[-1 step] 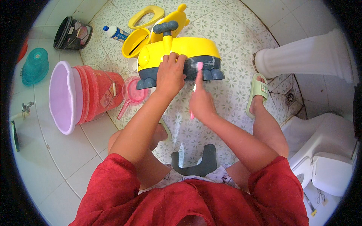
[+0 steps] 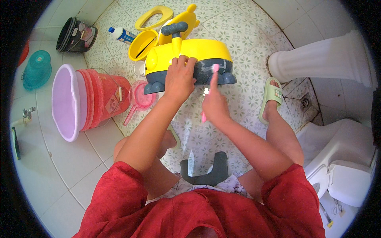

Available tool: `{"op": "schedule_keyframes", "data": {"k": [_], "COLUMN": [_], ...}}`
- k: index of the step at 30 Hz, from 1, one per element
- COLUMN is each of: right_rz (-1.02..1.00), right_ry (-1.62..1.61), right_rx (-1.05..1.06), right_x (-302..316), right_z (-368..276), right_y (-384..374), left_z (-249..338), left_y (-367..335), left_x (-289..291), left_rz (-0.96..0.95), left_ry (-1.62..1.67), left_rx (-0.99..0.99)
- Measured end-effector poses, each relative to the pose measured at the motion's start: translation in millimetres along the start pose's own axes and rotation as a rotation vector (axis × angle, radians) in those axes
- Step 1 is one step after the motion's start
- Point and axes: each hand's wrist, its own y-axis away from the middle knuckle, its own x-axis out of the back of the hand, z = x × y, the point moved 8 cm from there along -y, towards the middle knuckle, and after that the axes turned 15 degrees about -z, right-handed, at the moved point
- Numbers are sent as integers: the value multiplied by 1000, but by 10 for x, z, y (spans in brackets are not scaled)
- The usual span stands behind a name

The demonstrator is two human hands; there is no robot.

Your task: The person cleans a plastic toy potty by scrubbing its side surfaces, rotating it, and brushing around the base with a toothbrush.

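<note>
A child's potty [image 2: 190, 51], yellow above with a dark grey base [image 2: 203, 68] and a grey handlebar, stands on the floor in front of me. My left hand [image 2: 180, 77] is closed against its near side, fingers over the yellow body and thumb on the base. In my right hand [image 2: 215, 104] is a pink toothbrush [image 2: 204, 116], its handle end poking out below the fist. The index finger stretches along it toward the brush head, which touches the grey base. White foam streaks the grey surface around the bristles.
Beyond the potty lie a yellow bowl [image 2: 137, 52], a yellow seat ring [image 2: 163, 14] and a white-blue bottle [image 2: 122, 35]. To the left are a red bucket [image 2: 104, 97], a lilac basin [image 2: 75, 133] and a pink dipper [image 2: 133, 113]. A white pedestal [image 2: 317, 57] and toilet stand right.
My right hand has shifted slightly to the right with the toothbrush, and the brush head has slid right along the grey base. My left hand and the potty stay put.
</note>
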Motion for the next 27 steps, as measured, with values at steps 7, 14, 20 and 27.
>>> {"op": "schedule_keyframes", "data": {"k": [7,14,20,27], "right_rz": [-29,10,-32,-55], "right_ry": [193,113,168,-49], "right_rx": [165,44,99,-20], "right_x": [-158,-42,-162,140], "right_z": [14,79,56,-38], "right_y": [-45,-19,9,2], "left_z": [19,25,29,13], "left_y": [-12,-11,-16,4], "left_x": [-3,-3,-7,6], "left_rz": [9,-3,0,15], "left_ry": [-2,3,3,7], "left_rx": [-8,-13,-4,-17]}}
